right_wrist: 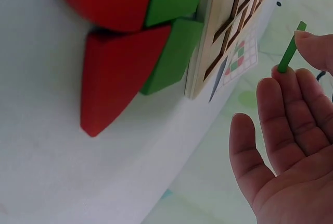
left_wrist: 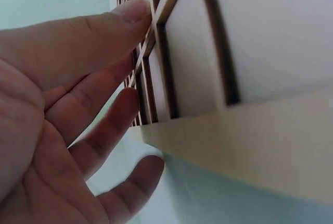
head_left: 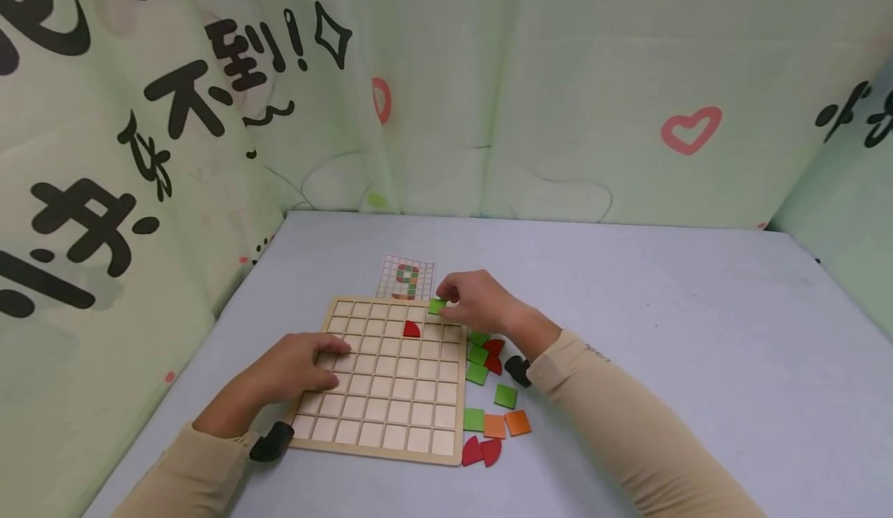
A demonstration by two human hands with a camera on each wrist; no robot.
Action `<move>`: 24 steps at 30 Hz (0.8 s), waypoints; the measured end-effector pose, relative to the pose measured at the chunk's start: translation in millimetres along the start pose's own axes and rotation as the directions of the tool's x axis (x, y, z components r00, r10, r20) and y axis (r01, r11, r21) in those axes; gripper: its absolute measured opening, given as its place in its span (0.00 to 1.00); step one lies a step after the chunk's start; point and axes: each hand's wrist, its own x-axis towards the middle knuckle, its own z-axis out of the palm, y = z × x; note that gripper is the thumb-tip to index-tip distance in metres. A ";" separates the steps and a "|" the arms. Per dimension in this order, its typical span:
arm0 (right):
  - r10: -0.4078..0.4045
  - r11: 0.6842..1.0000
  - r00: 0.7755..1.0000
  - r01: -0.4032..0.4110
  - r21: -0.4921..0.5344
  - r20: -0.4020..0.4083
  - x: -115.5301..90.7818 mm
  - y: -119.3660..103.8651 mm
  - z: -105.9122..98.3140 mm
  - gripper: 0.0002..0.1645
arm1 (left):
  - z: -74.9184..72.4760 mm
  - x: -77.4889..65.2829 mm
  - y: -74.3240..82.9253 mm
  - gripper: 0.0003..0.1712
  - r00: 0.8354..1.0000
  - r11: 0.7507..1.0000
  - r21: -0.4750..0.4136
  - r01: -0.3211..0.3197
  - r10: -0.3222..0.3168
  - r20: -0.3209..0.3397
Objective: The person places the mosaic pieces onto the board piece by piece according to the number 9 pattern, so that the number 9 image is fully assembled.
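A wooden grid board (head_left: 382, 451) lies on the table, and a red quarter-circle tile (head_left: 412, 329) sits in one of its upper cells. Between thumb and fingers my right hand (head_left: 481, 301) pinches a green square tile (head_left: 436, 306) above the board's far right corner; the right wrist view shows this tile (right_wrist: 291, 48) edge-on. My left hand (head_left: 296, 367) rests at the board's left edge with thumb and fingers spread. In the left wrist view its thumb (left_wrist: 99, 34) lies over the grid and the fingers are along the frame, holding no tile.
Behind the board lies a pattern card (head_left: 408, 274) with a coloured figure on a grid. Right of the board are several green tiles (head_left: 505, 395), orange squares (head_left: 518, 423) and red quarter-circles (head_left: 491, 452). A printed curtain (head_left: 572, 115) hangs behind the table (head_left: 663, 332).
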 end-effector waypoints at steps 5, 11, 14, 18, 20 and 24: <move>-0.017 1.000 1.000 0.017 0.005 0.011 2.4 -2.1 2.3 0.17 | 1.8 1.3 1.4 0.24 1.000 1.000 0.010 -0.003 0.003 -0.011; -0.015 1.000 1.000 0.015 0.003 0.021 3.3 -6.1 4.7 0.17 | 4.5 3.3 2.0 0.24 1.000 1.000 0.002 0.010 -0.010 -0.017; -0.019 1.000 1.000 0.018 0.002 0.025 3.7 -8.2 6.3 0.17 | 5.3 4.2 2.6 0.23 0.999 1.000 -0.006 0.024 -0.024 -0.022; -0.021 1.000 0.999 0.021 0.004 0.027 3.6 -10.7 7.6 0.17 | 5.5 4.7 4.0 0.23 0.999 0.999 -0.011 0.034 -0.034 -0.030; -0.021 1.000 0.999 0.021 0.007 0.028 3.8 -11.3 8.1 0.17 | 5.8 5.0 4.4 0.23 0.999 0.999 -0.017 0.035 -0.035 -0.033; -0.039 0.999 0.999 0.039 0.000 0.030 5.1 -11.8 9.1 0.17 | 6.1 5.0 4.8 0.23 0.999 0.999 -0.020 0.026 -0.027 -0.036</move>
